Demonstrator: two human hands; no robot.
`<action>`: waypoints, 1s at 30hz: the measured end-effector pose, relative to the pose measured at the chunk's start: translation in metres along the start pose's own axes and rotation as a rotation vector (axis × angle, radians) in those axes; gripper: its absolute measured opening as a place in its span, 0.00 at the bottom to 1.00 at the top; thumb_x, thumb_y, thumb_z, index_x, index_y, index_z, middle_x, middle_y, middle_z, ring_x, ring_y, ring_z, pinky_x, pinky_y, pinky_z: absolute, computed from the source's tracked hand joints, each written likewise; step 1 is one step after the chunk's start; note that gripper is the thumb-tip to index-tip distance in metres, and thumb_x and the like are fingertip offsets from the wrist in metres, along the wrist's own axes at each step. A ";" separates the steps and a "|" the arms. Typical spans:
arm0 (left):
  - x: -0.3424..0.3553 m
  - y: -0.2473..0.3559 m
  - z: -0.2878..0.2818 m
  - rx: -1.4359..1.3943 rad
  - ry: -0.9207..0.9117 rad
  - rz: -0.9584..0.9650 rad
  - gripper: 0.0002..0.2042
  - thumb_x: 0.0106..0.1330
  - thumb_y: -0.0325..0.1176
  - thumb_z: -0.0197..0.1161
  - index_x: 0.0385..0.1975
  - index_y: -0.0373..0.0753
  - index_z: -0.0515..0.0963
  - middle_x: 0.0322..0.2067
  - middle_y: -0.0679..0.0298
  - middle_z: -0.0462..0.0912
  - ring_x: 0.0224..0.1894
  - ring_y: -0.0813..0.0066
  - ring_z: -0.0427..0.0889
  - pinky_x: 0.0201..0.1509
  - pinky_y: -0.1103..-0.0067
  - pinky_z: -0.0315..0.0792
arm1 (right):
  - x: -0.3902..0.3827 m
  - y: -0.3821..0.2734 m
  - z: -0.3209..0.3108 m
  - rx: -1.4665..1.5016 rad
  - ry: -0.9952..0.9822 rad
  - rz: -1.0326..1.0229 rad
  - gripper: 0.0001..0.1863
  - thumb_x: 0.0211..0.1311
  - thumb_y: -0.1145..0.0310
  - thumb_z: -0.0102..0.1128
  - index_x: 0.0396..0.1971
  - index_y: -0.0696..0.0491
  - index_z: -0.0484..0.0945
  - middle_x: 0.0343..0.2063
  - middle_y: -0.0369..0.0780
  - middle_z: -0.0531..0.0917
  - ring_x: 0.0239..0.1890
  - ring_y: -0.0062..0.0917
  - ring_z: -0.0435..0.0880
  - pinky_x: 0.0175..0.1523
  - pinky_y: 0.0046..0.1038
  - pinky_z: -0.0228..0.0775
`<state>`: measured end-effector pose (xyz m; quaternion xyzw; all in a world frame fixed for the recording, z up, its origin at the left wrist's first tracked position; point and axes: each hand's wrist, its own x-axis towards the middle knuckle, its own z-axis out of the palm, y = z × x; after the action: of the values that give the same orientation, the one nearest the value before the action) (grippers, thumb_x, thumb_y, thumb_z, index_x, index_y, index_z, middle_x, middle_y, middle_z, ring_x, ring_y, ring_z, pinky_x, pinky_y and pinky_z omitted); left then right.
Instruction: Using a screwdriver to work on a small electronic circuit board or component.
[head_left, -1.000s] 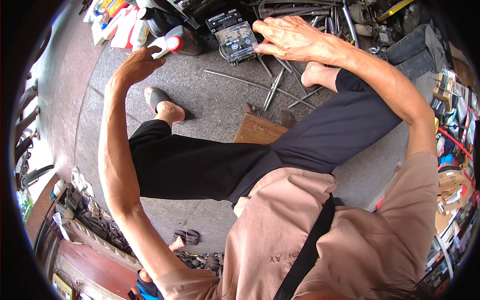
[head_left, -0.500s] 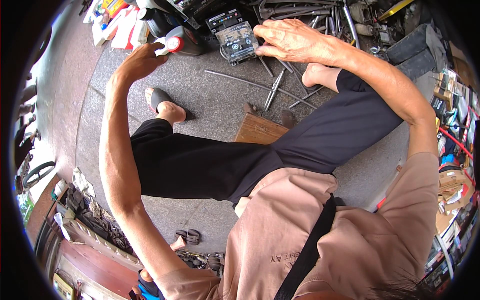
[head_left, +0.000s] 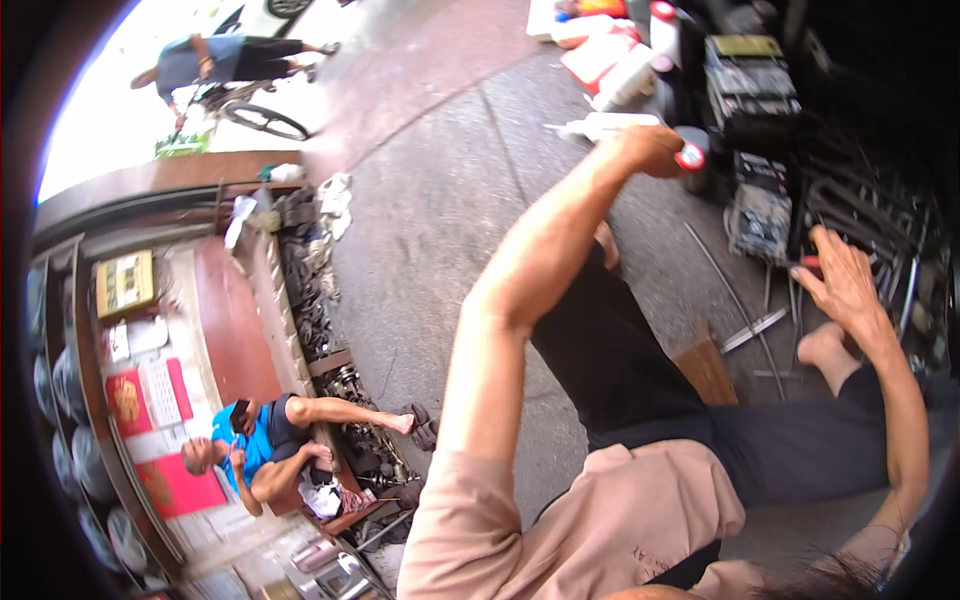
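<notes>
My left hand [head_left: 650,150] is closed around a white bottle [head_left: 605,124] with a thin pointed nozzle, which sticks out to the left. Just right of that hand is a red cap [head_left: 690,156] on a dark jug. My right hand [head_left: 845,280] is at the right, its thumb and fingers apart. Between them shows a small red piece [head_left: 810,262]; what it belongs to is unclear. Beside the right hand stands a battery [head_left: 760,222] with a dusty, pale casing. Thin metal rods [head_left: 725,275] lie on the ground below it.
More batteries [head_left: 752,85] stand at the top right. Metal tools [head_left: 870,205] are heaped at the right. White and red containers [head_left: 615,65] sit at the top. A wooden stool [head_left: 703,368] is near my legs. At left sits a person in blue [head_left: 255,440]; another stands by a bicycle [head_left: 265,120].
The view has swung left, so the seated person and the bicycle now show. My left hand's white bottle is now plainly visible. The right hand's fingers are still apart beside the battery.
</notes>
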<state>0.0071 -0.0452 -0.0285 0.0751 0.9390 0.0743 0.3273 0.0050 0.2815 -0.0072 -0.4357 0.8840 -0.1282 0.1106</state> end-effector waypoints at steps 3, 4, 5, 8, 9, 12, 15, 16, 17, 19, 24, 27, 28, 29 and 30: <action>-0.011 -0.013 0.010 -0.037 0.027 -0.009 0.17 0.55 0.43 0.59 0.40 0.39 0.76 0.37 0.53 0.79 0.43 0.57 0.77 0.46 0.69 0.70 | 0.023 -0.007 0.000 -0.017 -0.301 0.214 0.17 0.50 0.65 0.59 0.36 0.57 0.65 0.29 0.47 0.75 0.34 0.44 0.73 0.38 0.41 0.62; -0.015 -0.013 0.008 -0.035 0.036 -0.001 0.18 0.55 0.44 0.59 0.41 0.39 0.75 0.37 0.53 0.79 0.44 0.57 0.77 0.47 0.70 0.69 | 0.022 -0.005 0.001 -0.008 -0.210 0.138 0.17 0.50 0.67 0.58 0.37 0.57 0.65 0.30 0.48 0.74 0.34 0.44 0.73 0.39 0.41 0.62; -0.015 -0.013 0.005 -0.030 0.022 -0.010 0.19 0.55 0.45 0.59 0.41 0.38 0.75 0.38 0.53 0.79 0.44 0.57 0.77 0.47 0.70 0.69 | 0.019 -0.003 0.002 -0.002 -0.123 0.064 0.17 0.49 0.70 0.57 0.39 0.57 0.65 0.30 0.48 0.74 0.35 0.45 0.73 0.39 0.41 0.62; -0.013 -0.015 0.005 -0.017 0.087 -0.031 0.17 0.53 0.46 0.56 0.36 0.41 0.79 0.38 0.56 0.80 0.44 0.61 0.78 0.47 0.70 0.72 | 0.020 -0.004 -0.006 0.055 -0.126 -0.001 0.21 0.45 0.73 0.58 0.40 0.58 0.63 0.35 0.49 0.70 0.36 0.47 0.72 0.39 0.41 0.63; -0.013 -0.017 0.008 -0.013 0.091 -0.037 0.17 0.53 0.46 0.56 0.36 0.41 0.79 0.38 0.56 0.80 0.44 0.61 0.78 0.47 0.70 0.72 | 0.021 -0.007 -0.008 0.074 -0.113 -0.026 0.21 0.44 0.72 0.59 0.39 0.58 0.63 0.35 0.49 0.69 0.36 0.46 0.72 0.39 0.41 0.63; -0.012 -0.015 0.006 -0.026 0.081 -0.038 0.17 0.52 0.45 0.58 0.37 0.42 0.79 0.38 0.57 0.80 0.44 0.61 0.78 0.46 0.70 0.72 | 0.018 -0.011 -0.009 0.079 -0.096 -0.009 0.20 0.45 0.71 0.60 0.37 0.58 0.63 0.34 0.49 0.70 0.35 0.46 0.72 0.38 0.40 0.63; -0.014 -0.015 0.005 -0.028 0.051 -0.001 0.20 0.55 0.44 0.59 0.43 0.39 0.76 0.38 0.54 0.79 0.44 0.59 0.77 0.48 0.71 0.70 | 0.024 -0.009 -0.008 0.018 -0.290 0.191 0.20 0.45 0.70 0.61 0.36 0.59 0.64 0.33 0.50 0.72 0.35 0.46 0.73 0.38 0.40 0.63; -0.015 -0.014 0.005 -0.028 0.053 -0.002 0.20 0.55 0.44 0.59 0.43 0.39 0.76 0.38 0.54 0.79 0.44 0.59 0.77 0.48 0.71 0.70 | 0.026 -0.009 -0.010 -0.001 -0.321 0.206 0.19 0.44 0.71 0.60 0.37 0.59 0.65 0.32 0.50 0.73 0.34 0.46 0.73 0.37 0.40 0.63; -0.016 -0.014 0.005 -0.028 0.046 -0.010 0.20 0.55 0.44 0.59 0.44 0.39 0.76 0.38 0.54 0.79 0.44 0.59 0.77 0.47 0.71 0.70 | 0.023 -0.005 -0.006 -0.002 -0.320 0.206 0.19 0.44 0.71 0.60 0.37 0.59 0.65 0.32 0.50 0.73 0.34 0.46 0.73 0.37 0.40 0.63; -0.016 -0.013 0.005 -0.029 0.030 -0.024 0.20 0.55 0.44 0.60 0.44 0.39 0.76 0.38 0.54 0.79 0.44 0.59 0.77 0.47 0.71 0.70 | 0.017 -0.002 0.001 0.034 -0.072 0.020 0.20 0.44 0.72 0.60 0.38 0.59 0.65 0.33 0.51 0.73 0.34 0.46 0.73 0.38 0.41 0.63; -0.014 -0.016 0.006 -0.032 0.057 -0.036 0.17 0.51 0.41 0.59 0.39 0.40 0.78 0.39 0.57 0.80 0.45 0.62 0.77 0.48 0.72 0.71 | 0.016 -0.011 -0.012 0.052 -0.040 -0.067 0.20 0.44 0.72 0.59 0.39 0.59 0.65 0.32 0.50 0.73 0.35 0.46 0.73 0.39 0.41 0.63; -0.014 -0.015 0.006 -0.044 0.062 -0.033 0.17 0.51 0.40 0.58 0.38 0.40 0.78 0.39 0.57 0.80 0.45 0.62 0.77 0.47 0.72 0.71 | 0.018 -0.014 -0.012 0.053 -0.130 0.035 0.19 0.45 0.71 0.60 0.37 0.59 0.65 0.30 0.49 0.74 0.34 0.46 0.73 0.38 0.42 0.63; -0.013 -0.015 0.006 -0.050 0.059 -0.036 0.16 0.51 0.40 0.58 0.38 0.40 0.78 0.39 0.57 0.80 0.45 0.62 0.77 0.47 0.72 0.71 | 0.020 -0.014 -0.011 0.035 -0.161 0.111 0.18 0.46 0.70 0.60 0.36 0.59 0.65 0.29 0.49 0.74 0.34 0.46 0.74 0.38 0.42 0.63; -0.013 -0.015 0.006 -0.050 0.060 -0.038 0.16 0.51 0.40 0.58 0.38 0.40 0.78 0.39 0.57 0.80 0.45 0.62 0.77 0.47 0.72 0.71 | 0.022 -0.013 -0.010 0.035 -0.161 0.109 0.18 0.46 0.70 0.60 0.36 0.59 0.65 0.29 0.49 0.74 0.34 0.46 0.74 0.38 0.42 0.63; -0.013 -0.015 0.006 -0.063 0.060 -0.042 0.16 0.50 0.39 0.58 0.38 0.40 0.78 0.39 0.57 0.80 0.45 0.61 0.77 0.47 0.72 0.71 | 0.024 -0.011 -0.008 0.026 -0.200 0.148 0.17 0.47 0.70 0.60 0.35 0.59 0.65 0.27 0.49 0.74 0.33 0.46 0.74 0.38 0.41 0.63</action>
<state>0.0199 -0.0616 -0.0282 0.0429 0.9470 0.0990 0.3026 -0.0037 0.2572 0.0024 -0.3784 0.8966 -0.0870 0.2130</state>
